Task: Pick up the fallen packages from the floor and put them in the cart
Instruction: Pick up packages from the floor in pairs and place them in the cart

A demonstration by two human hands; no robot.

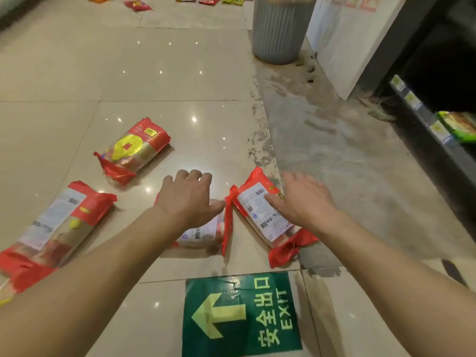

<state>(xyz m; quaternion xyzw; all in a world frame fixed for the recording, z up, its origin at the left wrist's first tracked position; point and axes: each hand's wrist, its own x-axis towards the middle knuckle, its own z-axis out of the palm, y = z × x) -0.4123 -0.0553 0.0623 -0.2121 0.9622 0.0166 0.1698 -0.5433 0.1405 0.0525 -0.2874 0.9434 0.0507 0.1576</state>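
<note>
On the glossy beige tile floor (180, 73) lie four long red-ended plastic noodle packages (134, 150), long axes running near-to-far, tilted. The left hand (188, 199) and right hand (304, 202), both open, hover over two.

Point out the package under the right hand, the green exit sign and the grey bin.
package under the right hand (260, 210): head view, white back label.
green exit sign (240, 315): head view, sign's middle.
grey bin (278, 32): head view, ribbed wall.
</note>
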